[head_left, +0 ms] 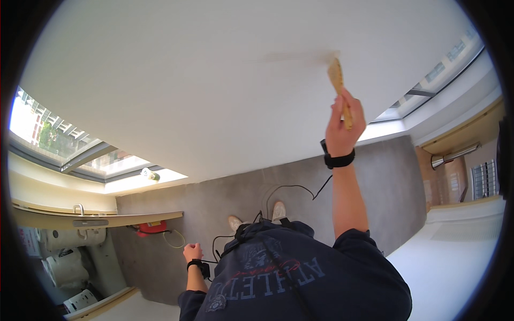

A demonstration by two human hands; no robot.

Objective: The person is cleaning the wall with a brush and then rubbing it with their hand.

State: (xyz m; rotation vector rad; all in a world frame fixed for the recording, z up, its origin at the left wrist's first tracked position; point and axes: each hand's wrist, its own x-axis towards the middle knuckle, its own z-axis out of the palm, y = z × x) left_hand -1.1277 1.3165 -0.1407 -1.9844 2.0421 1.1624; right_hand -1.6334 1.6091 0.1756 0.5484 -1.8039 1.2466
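Note:
My right hand (345,120) is raised in front of a large white wall (203,101) with its fingers closed round the wooden handle of a paintbrush (336,75). The brush points upward, and its tip meets the wall beside a faint brownish smear (300,55). Low at my left side hangs my left hand (193,251), its fingers curled in and nothing seen in them. Black bands circle both wrists.
Grey floor (385,176) runs along the wall's foot, with a black cable (292,186) across it. A red object (151,227) lies near a door edge (128,218) at left. Windows (69,144) flank the wall; a metal handle (455,155) shows at right.

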